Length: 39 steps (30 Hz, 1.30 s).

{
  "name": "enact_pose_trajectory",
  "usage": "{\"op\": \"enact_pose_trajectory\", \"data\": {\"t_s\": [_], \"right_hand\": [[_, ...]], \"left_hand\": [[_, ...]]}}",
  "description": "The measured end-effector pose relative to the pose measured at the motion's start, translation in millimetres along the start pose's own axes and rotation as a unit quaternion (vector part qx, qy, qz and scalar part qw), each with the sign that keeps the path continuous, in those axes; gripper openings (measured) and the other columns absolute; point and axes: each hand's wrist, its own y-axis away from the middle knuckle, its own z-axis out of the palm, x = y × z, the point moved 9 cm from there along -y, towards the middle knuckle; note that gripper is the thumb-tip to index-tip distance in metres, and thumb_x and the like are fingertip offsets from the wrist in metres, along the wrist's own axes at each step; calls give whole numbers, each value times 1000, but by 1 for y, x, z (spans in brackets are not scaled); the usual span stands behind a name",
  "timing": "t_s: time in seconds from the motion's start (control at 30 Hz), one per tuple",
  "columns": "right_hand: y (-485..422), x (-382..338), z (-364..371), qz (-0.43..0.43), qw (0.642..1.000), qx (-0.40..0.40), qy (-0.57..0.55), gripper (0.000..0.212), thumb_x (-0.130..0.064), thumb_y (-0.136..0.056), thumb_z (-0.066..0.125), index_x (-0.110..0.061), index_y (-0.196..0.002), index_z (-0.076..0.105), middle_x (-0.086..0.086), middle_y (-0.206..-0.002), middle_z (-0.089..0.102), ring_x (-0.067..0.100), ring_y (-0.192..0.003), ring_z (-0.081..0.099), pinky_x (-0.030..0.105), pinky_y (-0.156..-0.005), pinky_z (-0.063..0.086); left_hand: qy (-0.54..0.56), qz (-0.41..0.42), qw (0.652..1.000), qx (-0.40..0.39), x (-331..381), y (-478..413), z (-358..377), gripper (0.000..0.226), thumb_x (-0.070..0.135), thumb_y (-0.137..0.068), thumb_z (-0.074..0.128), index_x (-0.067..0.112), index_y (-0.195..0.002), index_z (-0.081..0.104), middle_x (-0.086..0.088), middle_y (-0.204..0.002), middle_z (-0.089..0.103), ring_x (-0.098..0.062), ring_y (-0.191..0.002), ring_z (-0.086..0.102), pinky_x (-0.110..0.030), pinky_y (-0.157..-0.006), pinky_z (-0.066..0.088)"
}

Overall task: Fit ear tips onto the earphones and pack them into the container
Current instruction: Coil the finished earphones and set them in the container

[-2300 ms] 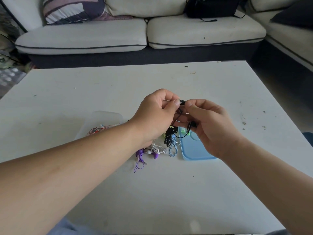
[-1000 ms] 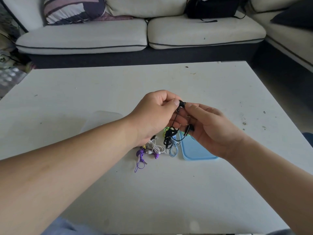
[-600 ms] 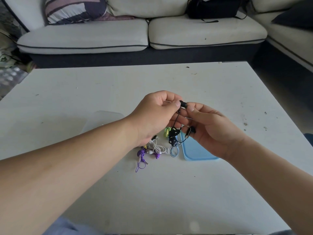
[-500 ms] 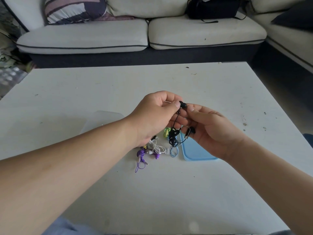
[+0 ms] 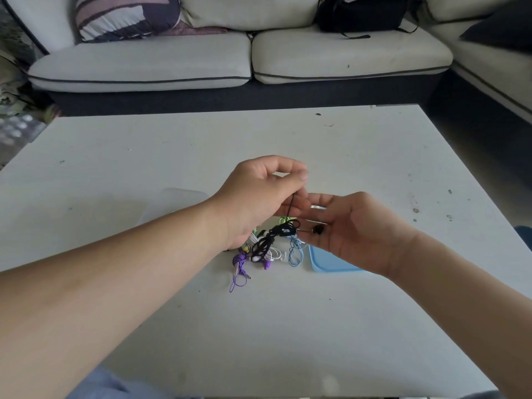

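My left hand [image 5: 259, 197] hovers over the table and pinches the thin black cord of the black earphones [image 5: 273, 237], whose tangled bundle hangs below it. One black earbud [image 5: 318, 229] lies across the flat fingers of my right hand [image 5: 354, 228], which is turned palm up just right of the left hand. Beneath both hands lie loose earphones: a purple pair [image 5: 240, 262], a white pair [image 5: 275, 253], a light blue cord [image 5: 295, 250] and a bit of green [image 5: 283, 219]. The clear container [image 5: 175, 201] sits left, partly hidden by my left forearm.
A light blue lid [image 5: 331, 264] lies flat under my right wrist. The white table [image 5: 288, 326] has small dark specks near its right edge. A pale sofa [image 5: 230, 59] with a striped cushion and a black bag stands beyond the far edge.
My hands have come apart. The right hand dropped lower and flattened out, and an earbud now lies on its fingers. The left hand kept hold of the cord, and the bundle sank toward the pile.
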Motion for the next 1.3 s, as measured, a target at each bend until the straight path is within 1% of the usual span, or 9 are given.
{"op": "enact_pose_trajectory", "data": {"t_s": [0.13,0.33,0.47,0.63,0.73,0.87,0.97,1.1,1.3], "right_hand": [[3,-4,2,-40,999,-14,31,56,26,-87,29,9,-133,55,25,-127,67,34,-119,67,38,-101,56],[13,-15,-6,-100,994,29,42,33,18,-95,47,7,-122,62,29,-118,69,38,-103,74,37,-88,62],[18,-18,-7,-113,988,48,88,26,2,-93,63,5,-119,66,23,-101,73,34,-96,75,37,-83,63],[22,-19,-15,-103,980,81,147,29,-24,-82,76,-1,-98,69,14,-87,71,22,-72,70,28,-65,59],[22,-18,-19,-87,982,92,138,30,-31,-78,77,-5,-89,66,10,-79,68,18,-65,66,27,-59,57],[22,-17,-21,-78,983,83,142,42,-35,-77,77,-1,-97,65,8,-76,66,16,-63,63,27,-58,55],[25,-20,-26,-71,979,107,161,52,-47,-75,78,-1,-100,69,9,-80,68,18,-64,62,29,-60,52],[35,-42,-58,-119,930,261,231,49,-53,-93,68,-4,-92,74,9,-76,71,21,-60,62,33,-57,48],[19,-55,-92,-173,801,346,457,14,-17,-91,61,-11,-81,70,1,-68,63,18,-58,53,28,-56,44]], "left_hand": [[-38,3,999,22,-3,0,-7,6,12,-97,71,11,-102,72,-21,-92,77,-25,-77,78,-31,-70,62],[-97,13,994,50,-4,-4,-14,5,10,-98,66,9,-100,70,-13,-94,74,-19,-77,79,-35,-75,64],[-169,35,984,34,-1,-3,-11,13,10,-99,63,17,-102,73,-3,-100,76,-12,-73,76,-23,-62,55],[-257,81,963,-19,5,1,5,12,23,-99,66,26,-99,78,16,-73,71,3,-57,62,-12,-57,46],[-244,87,964,-57,7,5,17,16,12,-95,70,21,-104,79,12,-71,72,-1,-56,59,-11,-58,44],[-242,106,960,-91,8,7,30,23,7,-88,76,24,-103,79,-3,-91,79,-33,-84,70,-39,-81,59],[-243,95,962,-80,7,3,33,17,11,-89,77,23,-101,79,-3,-88,79,-28,-82,73,-36,-78,60],[-221,46,974,-15,-1,-8,24,8,12,-90,76,13,-98,76,-13,-83,76,-2,-50,62,-12,-49,43],[-216,18,976,4,-13,-14,24,8,11,-95,71,11,-103,72,-9,-83,75,3,-48,58,-8,-47,41]]}}
